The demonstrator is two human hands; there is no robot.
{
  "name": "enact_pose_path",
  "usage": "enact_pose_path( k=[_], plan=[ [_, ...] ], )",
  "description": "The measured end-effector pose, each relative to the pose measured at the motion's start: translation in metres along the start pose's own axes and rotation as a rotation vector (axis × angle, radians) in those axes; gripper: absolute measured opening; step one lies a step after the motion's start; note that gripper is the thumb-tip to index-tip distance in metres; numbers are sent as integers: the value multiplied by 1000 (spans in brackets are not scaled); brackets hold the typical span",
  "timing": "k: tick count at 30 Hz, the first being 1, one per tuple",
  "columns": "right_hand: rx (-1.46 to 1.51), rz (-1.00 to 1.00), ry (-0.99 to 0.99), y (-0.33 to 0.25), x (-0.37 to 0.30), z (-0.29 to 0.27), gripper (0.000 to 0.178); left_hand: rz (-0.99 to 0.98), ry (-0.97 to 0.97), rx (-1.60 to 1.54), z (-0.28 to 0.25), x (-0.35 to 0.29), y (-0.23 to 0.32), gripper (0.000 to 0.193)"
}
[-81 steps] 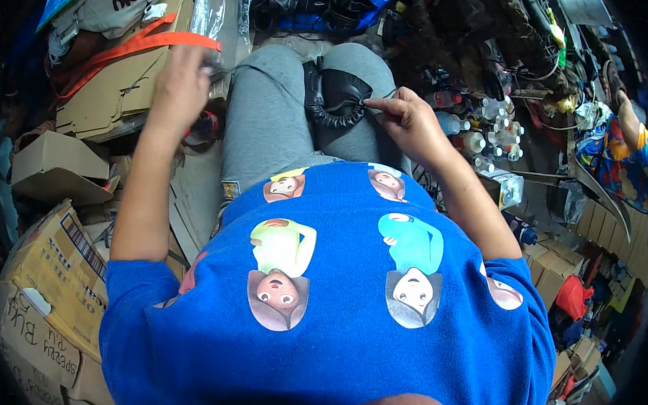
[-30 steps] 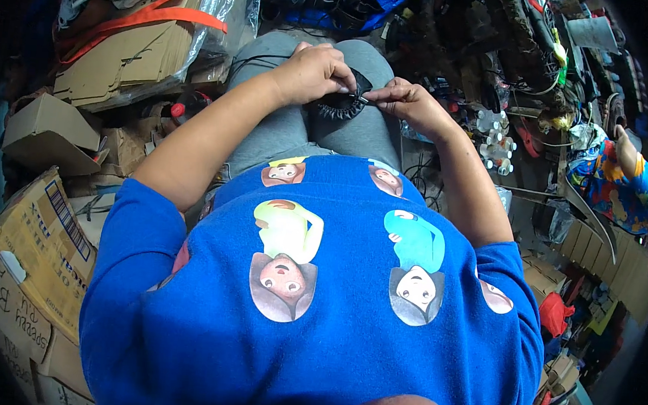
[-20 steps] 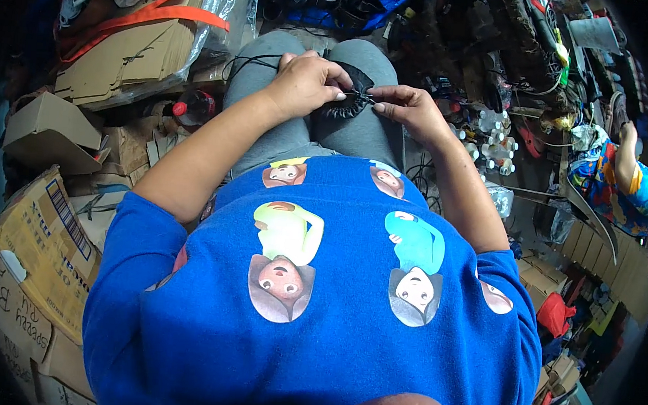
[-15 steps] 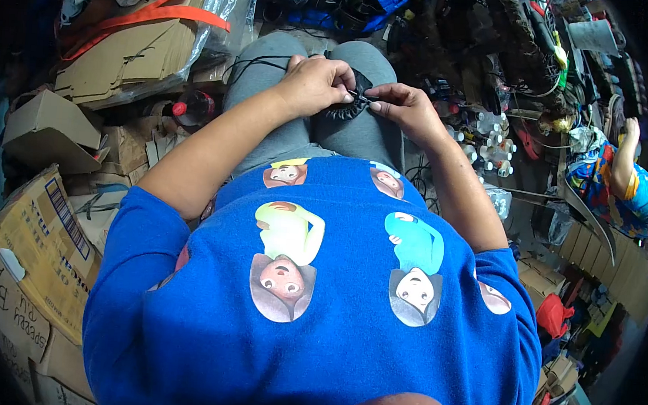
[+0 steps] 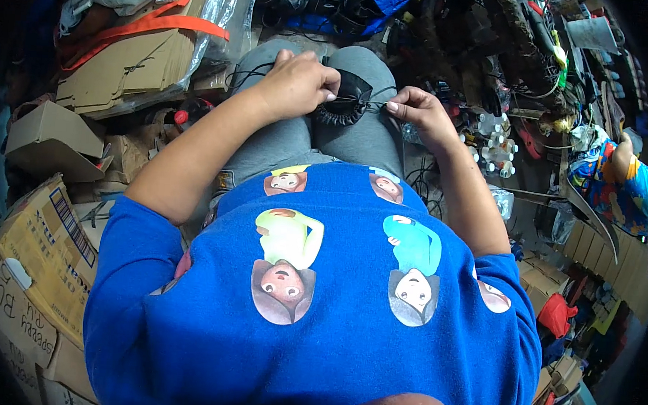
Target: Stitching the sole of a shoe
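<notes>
Open cardboard box (image 5: 49, 141), brown, at far left. Orange strap (image 5: 153, 25), lying across flattened cardboard (image 5: 124, 71). Left hand (image 5: 299, 86), fingers pinching one end of a thin black cord (image 5: 375, 102). Black piece (image 5: 352, 87), gathered along its near edge, resting on the right thigh of grey trousers (image 5: 361, 142), between the hands; cord drawn taut across it. Right hand (image 5: 425, 118), fingers pinching the cord's other side. Plastic bottles (image 5: 496, 146), clustered, white-capped, beyond the right hand.

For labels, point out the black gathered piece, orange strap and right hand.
Black gathered piece (image 5: 353, 88), head view: its smooth panel.
Orange strap (image 5: 164, 23), head view: its flat face.
Right hand (image 5: 427, 118), head view: its back.
</notes>
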State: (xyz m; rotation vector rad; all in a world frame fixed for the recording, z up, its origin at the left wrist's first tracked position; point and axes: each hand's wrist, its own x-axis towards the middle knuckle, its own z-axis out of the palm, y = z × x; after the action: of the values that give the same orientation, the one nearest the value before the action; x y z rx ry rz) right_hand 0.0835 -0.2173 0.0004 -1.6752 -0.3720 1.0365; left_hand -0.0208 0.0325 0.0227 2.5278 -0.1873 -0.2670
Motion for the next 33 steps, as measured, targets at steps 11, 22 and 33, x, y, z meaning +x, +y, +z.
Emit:
enact_pose_path(
  k=[11,22,33],
  plan=[
    [-26,44,-57,-15,-45,-10,12,170,-82,-136,15,26,6,12],
    [-1141,-335,12,-67,-9,8,17,189,-142,-97,12,25,4,14],
    [-1255,-398,-56,-39,-8,-3,5,318,108,131,-7,-21,-28,11]
  ],
)
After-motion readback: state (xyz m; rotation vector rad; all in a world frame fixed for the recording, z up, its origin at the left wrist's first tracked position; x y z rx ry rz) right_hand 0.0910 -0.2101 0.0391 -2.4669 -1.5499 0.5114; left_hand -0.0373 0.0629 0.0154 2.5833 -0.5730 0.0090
